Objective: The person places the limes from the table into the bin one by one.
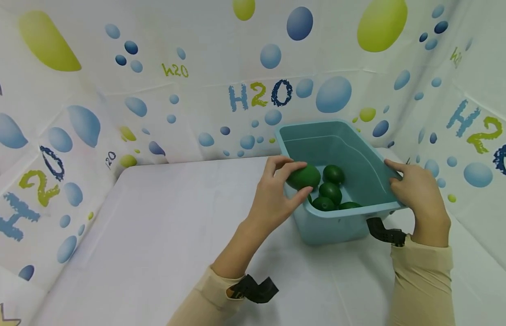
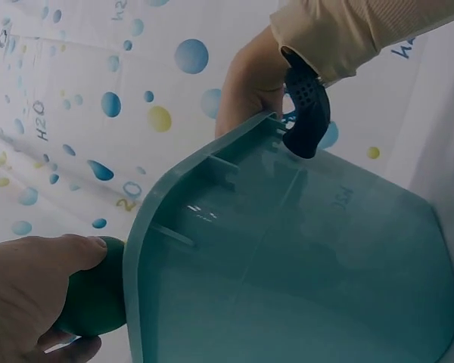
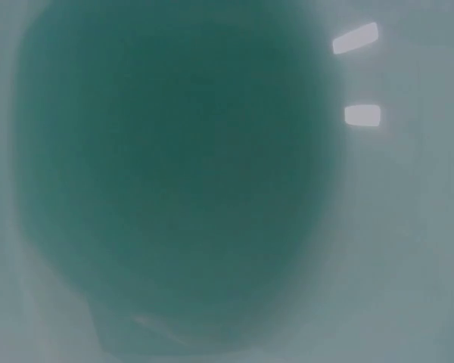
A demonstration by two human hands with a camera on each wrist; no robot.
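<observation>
In the head view a pale teal plastic bin (image 1: 338, 231) stands right of the middle, with several dark green avocados (image 1: 330, 194) at its bottom. My left hand (image 1: 273, 192) holds a brighter green avocado (image 1: 305, 176) between thumb and fingers, over the bin's left rim. The left wrist view shows this avocado (image 2: 98, 299) right beside the rim. On the opposite side, my right hand (image 1: 417, 185) grips the right rim, thumb over the edge and the other fingers mostly hidden outside. A blurred bin wall (image 3: 408, 227) with a dark green patch fills the right wrist view.
A white cloth covers the table (image 1: 167, 235), stretching to the left of the bin. Behind it and at both sides hangs a white curtain (image 1: 208, 50) printed with blue and green drops. Black wrist mounts (image 1: 258, 290) stick out below both hands.
</observation>
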